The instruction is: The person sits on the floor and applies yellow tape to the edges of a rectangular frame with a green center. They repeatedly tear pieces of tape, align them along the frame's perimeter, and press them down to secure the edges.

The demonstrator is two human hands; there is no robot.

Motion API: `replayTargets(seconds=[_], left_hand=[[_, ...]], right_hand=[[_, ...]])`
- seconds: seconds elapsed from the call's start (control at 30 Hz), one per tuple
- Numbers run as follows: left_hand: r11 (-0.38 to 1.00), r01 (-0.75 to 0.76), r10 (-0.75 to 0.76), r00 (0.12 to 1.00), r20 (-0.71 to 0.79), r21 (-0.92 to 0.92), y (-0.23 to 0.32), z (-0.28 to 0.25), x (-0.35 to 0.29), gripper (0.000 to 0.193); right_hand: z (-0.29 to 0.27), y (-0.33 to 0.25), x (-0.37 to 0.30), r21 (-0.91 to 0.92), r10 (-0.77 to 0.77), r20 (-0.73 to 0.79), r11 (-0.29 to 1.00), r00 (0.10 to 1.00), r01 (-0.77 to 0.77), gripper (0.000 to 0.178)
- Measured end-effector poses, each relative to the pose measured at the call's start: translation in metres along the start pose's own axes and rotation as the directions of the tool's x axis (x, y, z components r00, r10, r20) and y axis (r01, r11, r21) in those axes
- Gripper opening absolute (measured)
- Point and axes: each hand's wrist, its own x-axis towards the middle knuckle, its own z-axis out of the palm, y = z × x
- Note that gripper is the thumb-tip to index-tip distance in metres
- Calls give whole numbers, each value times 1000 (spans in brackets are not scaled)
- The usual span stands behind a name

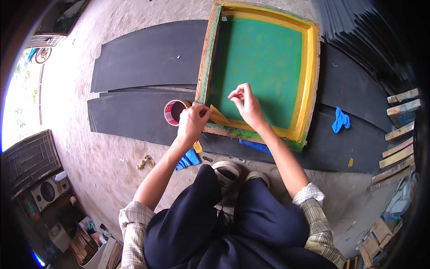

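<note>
A screen printing frame (204, 67), with green mesh (264, 67) and yellow tape (308, 76) around its inner edges, lies in front of me. My left hand (193, 120) is closed at its near left corner, pinching a strip of brownish-yellow tape (219, 116) that slants over the corner of the mesh. Against the outer side of that hand is a tape roll (169, 113) with a pink and white core; whether the palm grips it too is hidden. Over the lower mesh hovers my right hand (247, 106), fingers curled into a pinch; anything between them is too small to see.
Dark flat sheets (148, 58) lie under the frame on the concrete floor (103, 157). Blue crumpled pieces lie near my feet (188, 160) and at the right (341, 120). Leaning dark panels (358, 31) and stacked wooden frames (401, 130) line the right side.
</note>
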Motion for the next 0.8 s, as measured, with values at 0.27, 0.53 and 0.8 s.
replayTargets(seconds=[0.27,0.53,0.8], left_hand=[[995,-74,82,987,-135,69,5,11,0,23],[985,-4,-30,980,-195,-174,-6,20,-19,17],[982,-71,21,962,-272,-174,-3,24,-26,14]], right_hand=[[-34,-10,-65,-238,158,156,964,975,-119,17],[-36,-8,-69,-319,163,148,941,975,-109,13],[-36,-9,-68,-304,160,154,947,975,-108,14]])
